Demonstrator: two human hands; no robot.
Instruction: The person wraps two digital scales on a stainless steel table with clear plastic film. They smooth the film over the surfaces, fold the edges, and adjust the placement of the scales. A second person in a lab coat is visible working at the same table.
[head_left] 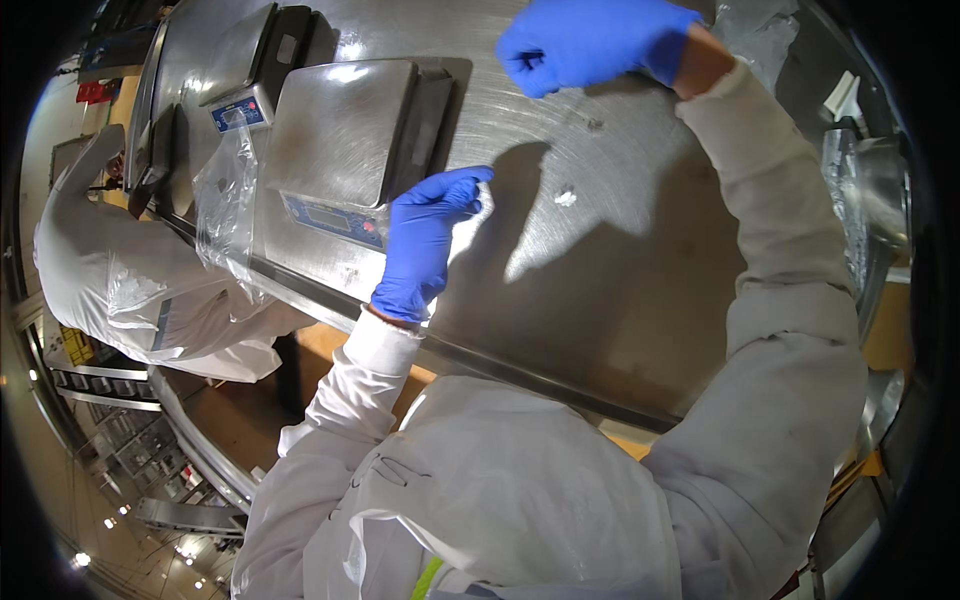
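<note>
scale (335, 135) | steel platform, blue display panel | on table, possibly film-wrapped, beside left hand (420, 245)

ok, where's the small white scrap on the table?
Head view, centre-right: the white scrap lies on the steel table, right of the left hand, below the fisted right hand.

**Lighting and image quality, head view**

I see strong overhead light: glare streaks across the steel table (560, 140) and the scale platter (335, 130). Hard, dark shadows fall beneath both arms. Focus is fairly sharp centrally; fisheye bending and black vignette crowd the rim.
</note>
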